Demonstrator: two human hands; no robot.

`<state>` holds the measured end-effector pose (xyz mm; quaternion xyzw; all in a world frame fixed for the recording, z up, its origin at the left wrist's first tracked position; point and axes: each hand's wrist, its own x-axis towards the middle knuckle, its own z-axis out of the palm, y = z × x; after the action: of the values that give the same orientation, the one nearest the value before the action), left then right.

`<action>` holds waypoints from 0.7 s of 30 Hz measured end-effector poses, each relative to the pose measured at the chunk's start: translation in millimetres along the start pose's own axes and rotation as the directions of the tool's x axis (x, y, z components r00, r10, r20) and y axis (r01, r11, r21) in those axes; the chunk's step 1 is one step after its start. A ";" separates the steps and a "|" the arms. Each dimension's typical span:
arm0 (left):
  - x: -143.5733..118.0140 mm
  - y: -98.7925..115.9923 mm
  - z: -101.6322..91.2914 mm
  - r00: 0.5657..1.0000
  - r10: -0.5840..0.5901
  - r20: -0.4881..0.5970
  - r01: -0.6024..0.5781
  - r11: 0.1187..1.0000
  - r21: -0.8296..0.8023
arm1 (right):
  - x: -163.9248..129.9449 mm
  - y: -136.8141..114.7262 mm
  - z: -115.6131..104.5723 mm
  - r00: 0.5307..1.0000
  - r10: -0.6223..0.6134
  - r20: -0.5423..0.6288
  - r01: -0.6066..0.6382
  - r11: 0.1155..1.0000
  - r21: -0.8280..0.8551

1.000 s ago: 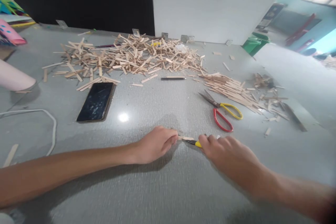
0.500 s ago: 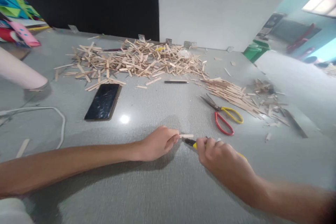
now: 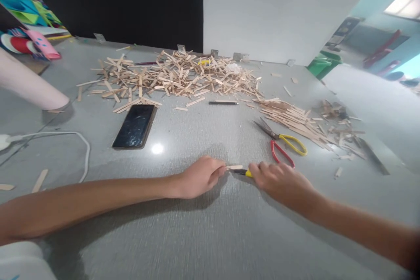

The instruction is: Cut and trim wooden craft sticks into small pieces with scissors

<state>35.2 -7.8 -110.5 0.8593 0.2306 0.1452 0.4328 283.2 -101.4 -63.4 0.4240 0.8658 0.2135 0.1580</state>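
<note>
My left hand (image 3: 201, 178) is closed, with a short wooden craft stick (image 3: 235, 167) pinched between thumb and fingertips, its free end pointing right. The fingers of my right hand (image 3: 275, 179) wrap round a yellow-and-black hand tool (image 3: 241, 172) with a narrow dark tip. That tip lies just below the stick, close to my left fingertips; whether it touches the wood I cannot tell. Most of the tool is hidden in my palm, so its exact kind does not show. Scissors (image 3: 275, 136) with one red and one yellow handle lie just beyond my right hand.
A large heap of craft sticks (image 3: 177, 76) spreads along the back, with a flatter pile (image 3: 292, 118) at right. A phone (image 3: 135, 126), a thin dark pen-like item (image 3: 223, 103), a white cable (image 3: 85, 148), a pale tube (image 3: 36, 83) and a metal strip (image 3: 372, 155) lie around.
My right hand has turned flatter and shifted slightly up and right, and the tool now lies more level beside the stick. My left hand keeps its pinch. The view has shifted a little.
</note>
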 end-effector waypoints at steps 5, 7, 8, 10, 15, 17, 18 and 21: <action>1.0 1.1 0.7 1.000 -0.009 0.001 0.009 1.000 0.025 | -1.0 3.0 5.6 1.000 -0.021 -0.011 0.022 0.999 0.033; 0.8 0.5 1.1 1.000 -0.003 0.008 0.002 1.000 0.028 | -2.3 -2.4 3.3 1.000 0.011 -0.010 -0.011 1.000 0.018; 0.8 0.3 1.0 1.000 -0.002 0.008 0.002 1.000 0.027 | -1.9 -3.7 3.2 1.000 0.022 -0.009 -0.021 1.000 0.013; 0.8 0.3 0.6 1.000 -0.006 0.001 0.006 1.000 0.029 | 1.1 -1.8 6.2 1.000 0.020 -0.004 -0.020 1.000 0.015; 0.8 2.0 -0.5 1.000 -0.004 0.003 0.004 0.999 0.042 | 4.2 1.5 6.2 1.000 -0.023 0.004 0.022 0.999 0.040; 0.3 2.1 -0.3 1.000 0.004 0.016 -0.005 0.999 0.045 | 1.4 -5.7 -1.6 0.999 0.044 0.008 -0.044 0.999 0.005; 0.0 1.8 -0.1 1.000 0.007 0.020 -0.008 0.999 0.048 | 0.5 -8.6 -4.5 0.997 0.077 0.011 -0.077 0.997 -0.011; -0.2 0.6 0.8 1.000 -0.001 0.010 0.000 0.998 0.057 | 1.4 -7.6 -2.2 0.998 0.055 0.011 -0.055 0.998 0.010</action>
<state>35.6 -8.8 -110.6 0.8720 0.2326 0.1340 0.4092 276.3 -104.9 -65.5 0.4497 0.8540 0.2109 0.1545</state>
